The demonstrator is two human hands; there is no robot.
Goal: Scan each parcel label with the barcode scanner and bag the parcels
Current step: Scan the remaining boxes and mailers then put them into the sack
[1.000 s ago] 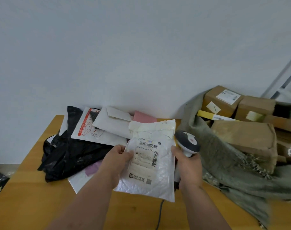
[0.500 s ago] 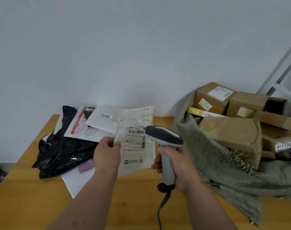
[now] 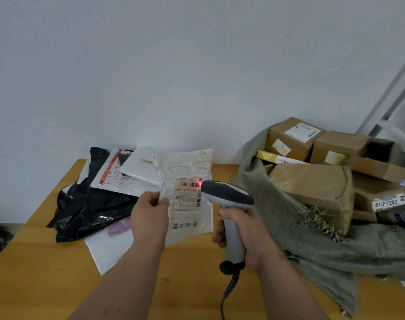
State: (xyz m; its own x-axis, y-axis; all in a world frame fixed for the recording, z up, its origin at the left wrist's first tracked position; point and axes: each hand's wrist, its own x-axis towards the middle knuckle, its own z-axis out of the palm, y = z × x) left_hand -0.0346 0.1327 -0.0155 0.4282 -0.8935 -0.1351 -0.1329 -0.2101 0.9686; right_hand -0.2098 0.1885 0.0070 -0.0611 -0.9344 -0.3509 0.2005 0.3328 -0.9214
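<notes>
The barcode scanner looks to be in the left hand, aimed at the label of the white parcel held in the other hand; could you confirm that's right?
Not quite: the head view shows the barcode scanner gripped in the right hand, aimed at the label of the white parcel, which the left hand holds.

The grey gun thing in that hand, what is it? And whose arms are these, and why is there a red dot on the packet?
The arms belong to a person wearing a camera on their head, so you see what they see, looking down at a wooden table. The grey thing is a barcode scanner, gripped by the right hand. It shines a red light on the label to read the stripes printed there. The left hand holds up the white parcel that carries that label. Behind it on the table lie more soft packets, a black one among them. To the right is a big green sack with brown cardboard boxes inside.
</notes>
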